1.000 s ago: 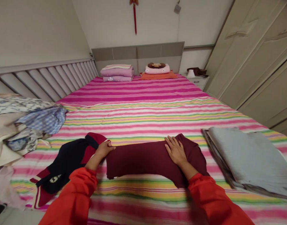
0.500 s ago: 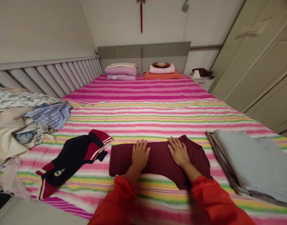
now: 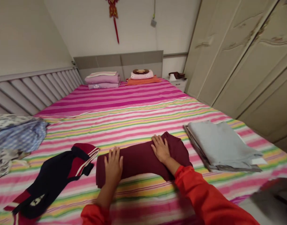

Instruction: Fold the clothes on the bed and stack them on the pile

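A folded maroon garment lies flat on the striped bed sheet; its exact kind is hard to tell. My left hand rests on its left end with the fingers spread. Toward the other end, my right hand lies flat on the cloth, fingers also stretched out. Left of the maroon cloth is a navy and dark red knitted top with white trim, laid slantwise. On the right sits a stack of folded grey clothes.
Loose clothes, with a blue checked cloth among them, are heaped at the left edge. Folded purple bedding and a pink pillow on orange cloth stand by the headboard. A wardrobe lines the right side.
The view has swung right, so everything sits farther left in the picture. My left hand has slid toward the left end of the maroon garment; my right hand stays flat on it.
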A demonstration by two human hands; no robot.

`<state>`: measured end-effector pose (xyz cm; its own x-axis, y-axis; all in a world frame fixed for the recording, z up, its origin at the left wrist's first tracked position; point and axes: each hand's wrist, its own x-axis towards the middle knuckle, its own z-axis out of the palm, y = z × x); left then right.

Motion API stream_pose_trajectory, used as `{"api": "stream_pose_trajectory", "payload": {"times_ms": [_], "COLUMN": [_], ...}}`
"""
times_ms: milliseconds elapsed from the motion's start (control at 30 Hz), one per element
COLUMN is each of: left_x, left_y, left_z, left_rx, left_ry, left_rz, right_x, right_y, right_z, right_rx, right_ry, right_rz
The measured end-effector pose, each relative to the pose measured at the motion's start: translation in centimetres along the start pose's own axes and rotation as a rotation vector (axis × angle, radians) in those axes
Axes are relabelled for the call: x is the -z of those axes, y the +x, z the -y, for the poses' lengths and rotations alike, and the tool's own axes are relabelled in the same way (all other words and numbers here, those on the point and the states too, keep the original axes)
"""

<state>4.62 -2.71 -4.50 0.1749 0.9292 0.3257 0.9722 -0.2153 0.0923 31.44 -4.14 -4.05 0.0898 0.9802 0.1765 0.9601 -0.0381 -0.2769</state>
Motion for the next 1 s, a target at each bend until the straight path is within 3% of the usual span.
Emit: {"api": "stream_pose_trajectory", "payload": {"times_ms": [100, 167, 333, 467, 533, 633, 700, 833, 1000], "left_x": [-0.9, -1.2, -1.0, -0.6, -0.4, -0.1, 0.0, 0.1, 0.1], "left_y": [-0.9, -1.2, -1.4, -1.3, -1.3, -1.4, -1.4, -1.4, -1.3], "left_z": [-1.4, -0.5, 3.8, 4.7, 4.4, 3.9, 3.7, 3.6, 3.6], "left_rx": [-0.092, -0.050, 0.035, 0.073, 0.068, 0.037, 0.044, 0.046, 0.034], "left_ry": [-0.033, -0.011, 0.072, 0.108, 0.103, 0.085, 0.075, 0.057, 0.041], "left_rz": [0.071, 0.095, 0.107, 0.104, 0.104, 0.085, 0.045, 0.003, -0.017], "right_x": [-0.9, -1.2, 1.0, 3.2, 3.5, 2.8, 2.1, 1.3, 2.4], "right_y": [-2.2, -3.4, -2.9, -2.8, -4.2, -7.7, -10.1, -12.6, -11.9], "right_z": [2.2, 2.1, -3.4, -6.9, -7.7, -8.7, -9.4, -10.0, -10.4], "right_rx": [0.230, 0.300, 0.067, -0.066, -0.158, -0.416, -0.564, -0.667, -0.726], "right_ry": [0.075, 0.100, 0.069, 0.109, 0.157, 0.405, 0.547, 0.668, 0.872], "right_rz": [0.043, 0.093, 0.094, 0.025, -0.135, -0.487, -0.588, -0.573, -0.507]}}
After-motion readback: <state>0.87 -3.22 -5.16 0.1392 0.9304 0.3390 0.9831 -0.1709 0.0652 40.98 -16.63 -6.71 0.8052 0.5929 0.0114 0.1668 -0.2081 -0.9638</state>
